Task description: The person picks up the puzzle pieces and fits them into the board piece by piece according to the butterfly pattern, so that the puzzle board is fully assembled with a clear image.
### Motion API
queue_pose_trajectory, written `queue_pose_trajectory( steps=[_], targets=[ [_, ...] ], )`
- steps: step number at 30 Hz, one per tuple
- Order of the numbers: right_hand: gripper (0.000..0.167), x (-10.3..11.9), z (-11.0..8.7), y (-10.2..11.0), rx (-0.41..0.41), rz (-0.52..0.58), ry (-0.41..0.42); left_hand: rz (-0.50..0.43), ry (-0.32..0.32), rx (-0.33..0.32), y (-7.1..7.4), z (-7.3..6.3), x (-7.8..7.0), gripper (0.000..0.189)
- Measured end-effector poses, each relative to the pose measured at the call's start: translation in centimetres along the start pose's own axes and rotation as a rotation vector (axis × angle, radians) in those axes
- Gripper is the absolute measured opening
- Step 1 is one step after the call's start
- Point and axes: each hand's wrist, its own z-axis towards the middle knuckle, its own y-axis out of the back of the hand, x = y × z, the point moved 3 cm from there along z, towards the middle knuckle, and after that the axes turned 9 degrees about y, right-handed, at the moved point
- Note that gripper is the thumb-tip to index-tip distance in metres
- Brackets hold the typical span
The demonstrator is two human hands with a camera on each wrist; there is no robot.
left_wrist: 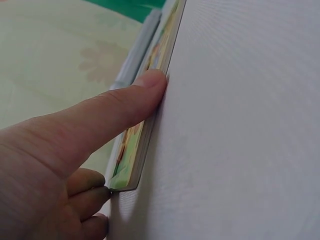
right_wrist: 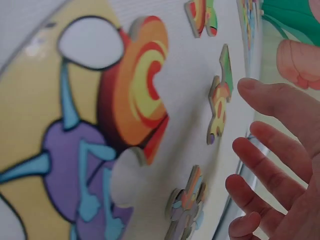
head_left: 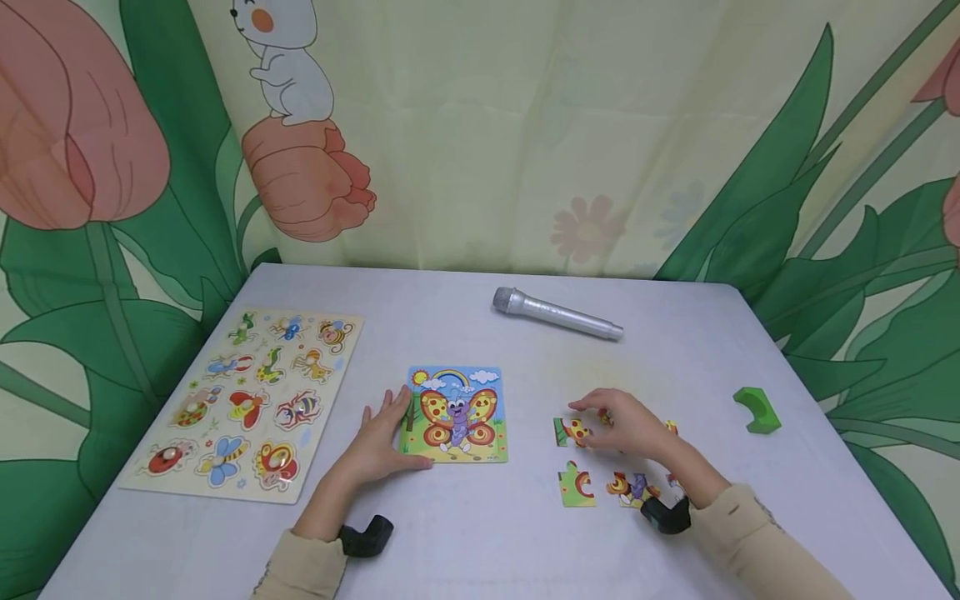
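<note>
A square butterfly picture board (head_left: pixel 483 450) lies flat on the table. My left hand (head_left: pixel 371 450) rests at its left side, the straight thumb along the near edge and the fingers by the left edge; in the left wrist view the thumb (left_wrist: pixel 115 107) presses the board's edge. My right hand (head_left: pixel 630 425) hovers over loose puzzle pieces with nothing held, its fingers apart in the right wrist view. Closest to its thumb is a green and yellow piece (right_wrist: pixel 219 107). Nearer me lie a green piece with a red curve (head_left: pixel 576 487) and a purple and orange piece (head_left: pixel 632 487). The hand partly hides other pieces.
A large insect peg board (head_left: pixel 191 417) lies at the left. A silver toy microphone (head_left: pixel 558 315) lies toward the back, and a green curved block (head_left: pixel 759 411) sits at the right. Behind the table hangs a printed curtain (head_left: pixel 480 150).
</note>
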Motion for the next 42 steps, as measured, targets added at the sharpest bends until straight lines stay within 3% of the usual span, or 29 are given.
queue_pose_trajectory(
  steps=[7, 24, 31, 42],
  targets=[
    [0.043, -0.1, -0.5, -0.8, 0.036, -0.072, -0.073, -0.017, -0.008, -0.004, 0.1, -0.2, 0.0, 0.112],
    [0.039, 0.4, -0.3, -1.3, 0.049, -0.104, -0.078, -0.016, 0.007, -0.004, 0.0, -0.4, 0.2, 0.111],
    [0.035, 0.8, 0.3, -1.1, 0.019, -0.101, -0.016, -0.009, -0.008, -0.014, 0.0, -0.2, 0.2, 0.111],
    [0.033, 3.4, 2.7, -1.2, 0.004, -0.103, 0.046, -0.017, -0.035, -0.017, 0.1, -0.1, 0.0, 0.111]
  ],
)
